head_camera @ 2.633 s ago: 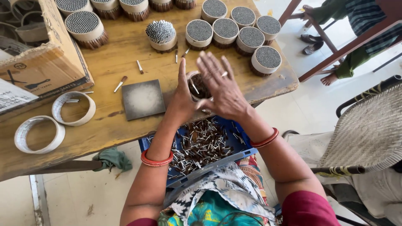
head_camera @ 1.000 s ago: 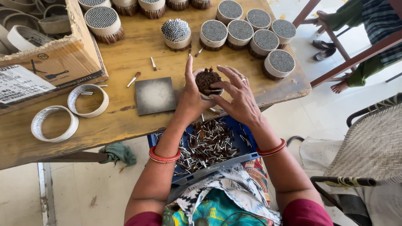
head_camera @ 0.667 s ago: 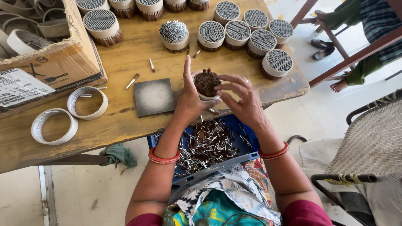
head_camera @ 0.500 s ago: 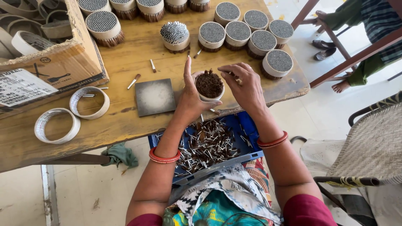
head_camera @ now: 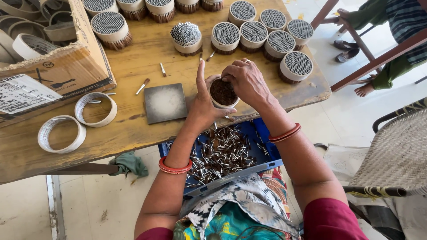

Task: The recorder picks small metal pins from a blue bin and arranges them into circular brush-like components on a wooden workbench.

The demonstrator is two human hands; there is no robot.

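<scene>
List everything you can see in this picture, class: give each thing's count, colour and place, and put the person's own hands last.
Round bundle: one, brown-topped, held over the table's near edge.
Finished bundles: about a dozen, grey-topped, along the table's far side.
Wooden table: one, yellowish.
Tile: one, grey, square, beside the left hand.
Empty rings: two, whitish, table's left part.
Cardboard box: one, brown, far left, holding more rings.
Blue tray: one, on the lap, full of small sticks.
Green cloth: one, under the table.
Left hand: cups the bundle.
Right hand: rests on the bundle's top.

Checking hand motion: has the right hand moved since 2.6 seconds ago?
Yes. The right hand was spread flat over the bundle then; now it curls on the bundle's far rim, nearer the filled rings.
</scene>
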